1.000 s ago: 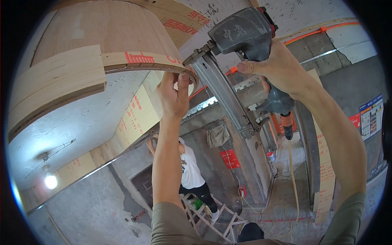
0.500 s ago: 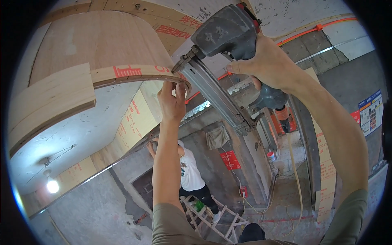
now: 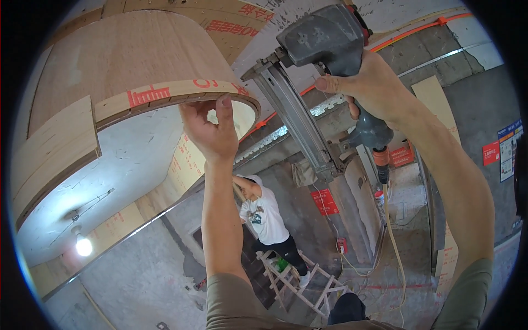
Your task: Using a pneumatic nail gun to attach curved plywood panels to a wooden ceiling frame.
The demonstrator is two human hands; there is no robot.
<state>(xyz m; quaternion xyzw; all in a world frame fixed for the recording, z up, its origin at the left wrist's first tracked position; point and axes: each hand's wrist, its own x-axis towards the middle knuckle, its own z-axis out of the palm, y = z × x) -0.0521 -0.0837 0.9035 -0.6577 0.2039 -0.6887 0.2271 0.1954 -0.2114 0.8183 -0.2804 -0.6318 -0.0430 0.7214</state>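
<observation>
At left, a curved wooden strip [image 3: 181, 89] runs lengthwise from left to right along the lower edge of a rounded plywood panel [image 3: 132, 47], bending round at its right end. The left hand [image 3: 212, 126] is half open, fingers and thumb curled up to the strip's underside; whether it pinches the strip I cannot tell. It has shifted left along the strip since half a second ago. Farther off, a co-worker [image 3: 269, 217] stands on a ladder [image 3: 291, 286]. Right of the strip, the nail gun [image 3: 322, 38] points its nose left, now just clear of the strip it met earlier; its long magazine slants down to the right. The right hand [image 3: 374, 91] is wrapped around its grip, thumb stretched left.
</observation>
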